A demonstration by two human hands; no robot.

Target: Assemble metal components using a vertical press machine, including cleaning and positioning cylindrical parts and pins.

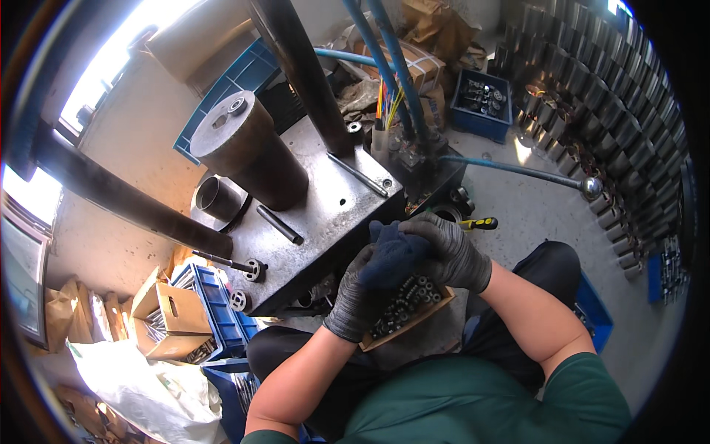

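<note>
Both of my hands wear dark grey work gloves and meet over my lap, in front of the metal press block. A dark blue cloth is bunched between them. My left hand grips the cloth from its lower left side. From the upper right, my right hand has its fingers closed on the same cloth. Whether something is wrapped inside the cloth cannot be seen. Under my hands, a shallow box holds several small metal parts, partly covered by the left glove.
On the steel block stand a large metal cylinder, loose rods and small round parts. A ball-ended lever reaches across on the right, near stacked metal tubes. Blue crates, a cardboard box and a white sack surround me.
</note>
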